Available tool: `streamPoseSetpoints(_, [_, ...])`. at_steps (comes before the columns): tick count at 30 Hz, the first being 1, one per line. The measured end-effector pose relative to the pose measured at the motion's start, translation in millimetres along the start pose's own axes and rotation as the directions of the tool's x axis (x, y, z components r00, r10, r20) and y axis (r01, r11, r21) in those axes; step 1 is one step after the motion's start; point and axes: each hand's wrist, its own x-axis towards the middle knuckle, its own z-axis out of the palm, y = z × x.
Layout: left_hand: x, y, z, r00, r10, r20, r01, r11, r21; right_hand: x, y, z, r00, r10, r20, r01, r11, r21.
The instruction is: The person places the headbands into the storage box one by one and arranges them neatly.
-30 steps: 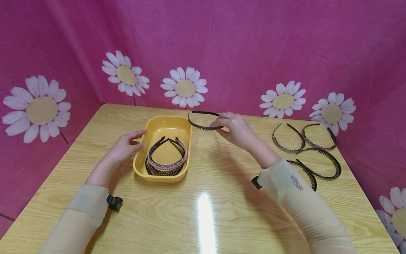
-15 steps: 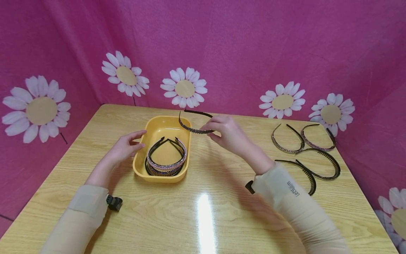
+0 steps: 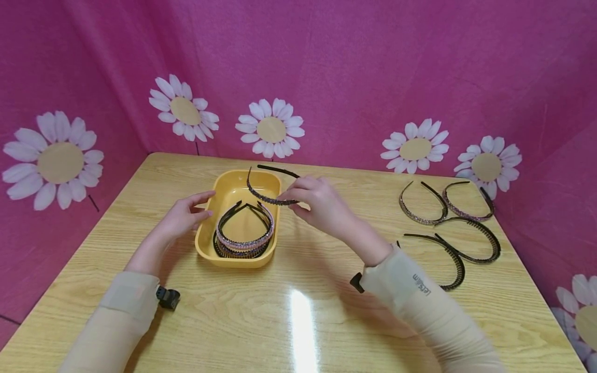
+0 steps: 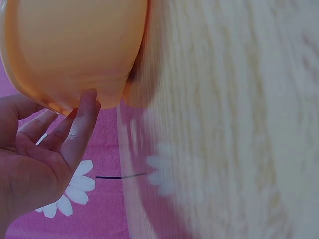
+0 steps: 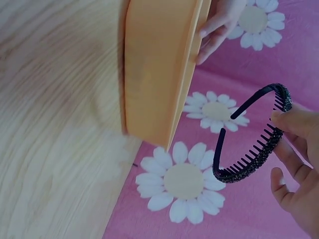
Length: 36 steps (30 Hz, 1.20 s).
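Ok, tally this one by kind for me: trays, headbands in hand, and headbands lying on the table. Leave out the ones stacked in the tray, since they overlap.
Yellow tray: 1
Headband held in the right hand: 1
Headbands lying on the table: 4
Total: 6

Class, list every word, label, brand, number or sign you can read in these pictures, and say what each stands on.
"Let's...m": upside down in the head view, on the right sleeve; the middle letters are too blurred to read.
Left sleeve: a faint mark, unreadable.
No readable text on the yellow tray or the black headband.
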Motion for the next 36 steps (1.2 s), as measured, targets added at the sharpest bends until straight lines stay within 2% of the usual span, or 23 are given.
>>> streamPoseSetpoints(10, [-0.1,0.8,0.1,1.0,0.007,0.0,-0.007,1.0,0.002,2.6,-16.9,15.2,0.998,-0.049,-0.032,0.049,0.999,0.005])
streamPoseSetpoints(21, [-0.7,0.5,0.3,1.0,0.011,0.001,-0.011,1.0,-0.007,0.7,-35.5,33.1,0.999,-0.015,0.051,0.014,1.0,0.013])
streamPoseSetpoints(36, [0.4,-1.2,-0.3,1.0,0.021,0.001,-0.021,1.0,-0.009,1.2,-48.5,59.1,0.989,0.02,0.15,-0.022,1.0,0.009])
